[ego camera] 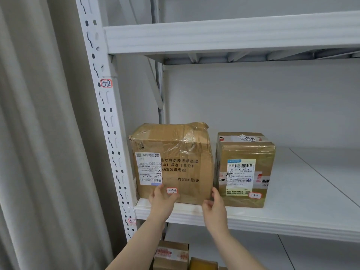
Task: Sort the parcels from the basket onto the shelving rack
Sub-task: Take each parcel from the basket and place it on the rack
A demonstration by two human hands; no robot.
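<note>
Cardboard parcel (175, 152), crinkled tape (188, 136); left hand (162, 197), right hand (214, 205) touching front.

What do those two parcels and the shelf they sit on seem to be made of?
The larger parcel looks like brown cardboard, dented at its top, under glossy, wrinkled clear tape. The smaller parcel likewise: cardboard wrapped in shiny tape. The shelf seems white painted metal, probably, given its smooth matte face and ribbed front edge.

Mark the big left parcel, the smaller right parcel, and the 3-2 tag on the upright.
big left parcel (173, 166): head view, middle of front face.
smaller right parcel (245, 152): head view, front face above the label.
3-2 tag (106, 83): head view, centre of the sticker.
</note>
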